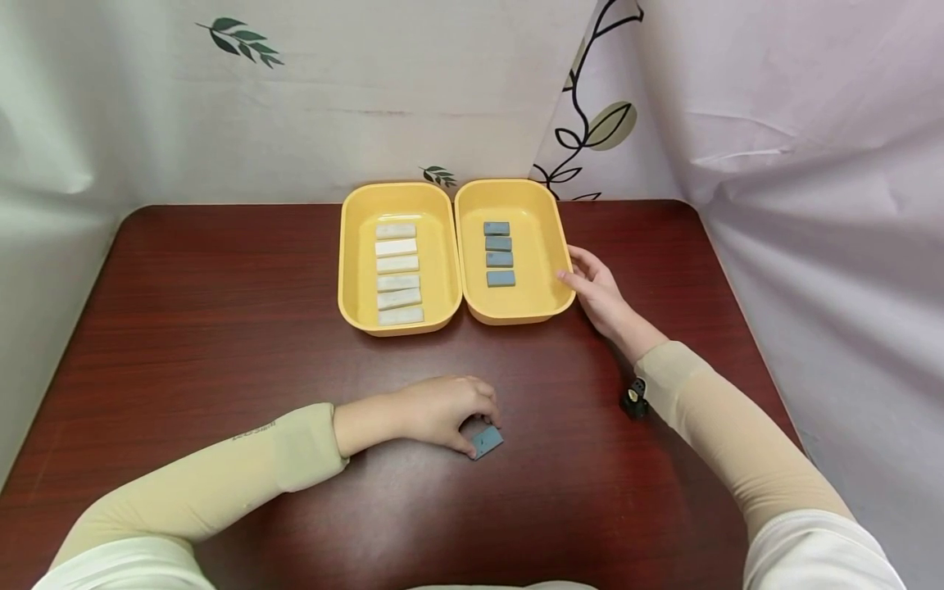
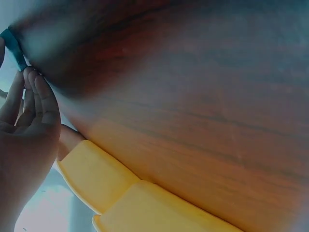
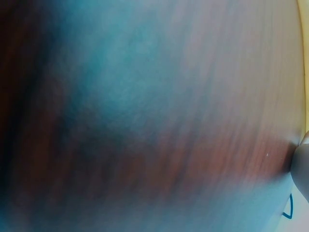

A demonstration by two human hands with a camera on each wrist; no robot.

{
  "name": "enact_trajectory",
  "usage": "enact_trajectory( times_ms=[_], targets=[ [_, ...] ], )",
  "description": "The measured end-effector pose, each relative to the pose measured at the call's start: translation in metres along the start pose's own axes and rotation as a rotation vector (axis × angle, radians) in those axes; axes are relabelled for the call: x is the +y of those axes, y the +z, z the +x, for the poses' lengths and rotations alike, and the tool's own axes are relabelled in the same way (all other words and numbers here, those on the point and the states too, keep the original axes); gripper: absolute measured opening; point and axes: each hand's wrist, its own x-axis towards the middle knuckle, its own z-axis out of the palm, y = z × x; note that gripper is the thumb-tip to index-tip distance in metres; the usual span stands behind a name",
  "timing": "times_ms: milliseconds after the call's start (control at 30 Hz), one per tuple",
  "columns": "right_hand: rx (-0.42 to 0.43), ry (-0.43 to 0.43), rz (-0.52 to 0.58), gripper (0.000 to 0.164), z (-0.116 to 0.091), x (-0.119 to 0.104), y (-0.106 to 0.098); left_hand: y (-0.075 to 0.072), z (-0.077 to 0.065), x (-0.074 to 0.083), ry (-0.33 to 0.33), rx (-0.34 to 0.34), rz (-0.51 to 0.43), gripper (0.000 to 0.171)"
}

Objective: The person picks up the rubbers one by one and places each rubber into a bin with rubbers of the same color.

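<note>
My left hand (image 1: 446,410) is over the front middle of the table, with its thumb and fingers pinching a small blue-grey rectangular tile (image 1: 487,442). The left wrist view shows this tile (image 2: 14,50) tilted between thumb and fingertips. At the back, my right hand (image 1: 601,295) holds the right side of a yellow tray (image 1: 549,246), thumb over the rim and fingers along the outer wall. Several blue-grey tiles (image 1: 500,260) lie in a column inside that tray. In the right wrist view, only a sliver of the right hand (image 3: 301,166) shows at the edge.
A second yellow tray (image 1: 438,246) stands against the first on its left, with several white tiles (image 1: 397,264) in a column. Both trays sit near the back edge of the dark red wooden table (image 1: 221,328). White patterned cloth (image 1: 369,98) hangs behind and at both sides.
</note>
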Motion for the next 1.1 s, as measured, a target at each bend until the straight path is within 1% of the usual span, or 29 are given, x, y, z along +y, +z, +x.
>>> enact_trajectory(
  times_ms=[167, 500, 633, 833, 1000, 1100],
  targets=[
    [0.000, -0.001, 0.006, 0.060, 0.0006, 0.0008, -0.0006, 0.0025, -0.0011, 0.0005, 0.003, 0.016, -0.001, 0.040],
    [0.001, -0.002, -0.004, 0.060, 0.0010, 0.0012, -0.0012, 0.0071, -0.0053, 0.0043, -0.040, 0.035, -0.151, 0.041],
    [0.001, -0.002, -0.003, 0.060, 0.0007, 0.0013, -0.0011, 0.0095, -0.0053, 0.0046, -0.039, 0.046, -0.214, 0.039],
    [0.001, -0.005, 0.001, 0.060, 0.0010, 0.0020, -0.0010, 0.0097, -0.0065, 0.0045, -0.029, 0.059, -0.332, 0.035],
    [0.000, -0.005, -0.001, 0.060, 0.0006, 0.0019, -0.0010, 0.0060, -0.0050, 0.0044, -0.051, 0.071, -0.381, 0.030],
    [-0.002, -0.009, 0.002, 0.059, 0.0007, 0.0018, -0.0011, 0.0018, -0.0029, 0.0039, -0.067, 0.076, -0.388, 0.027]
  ],
)
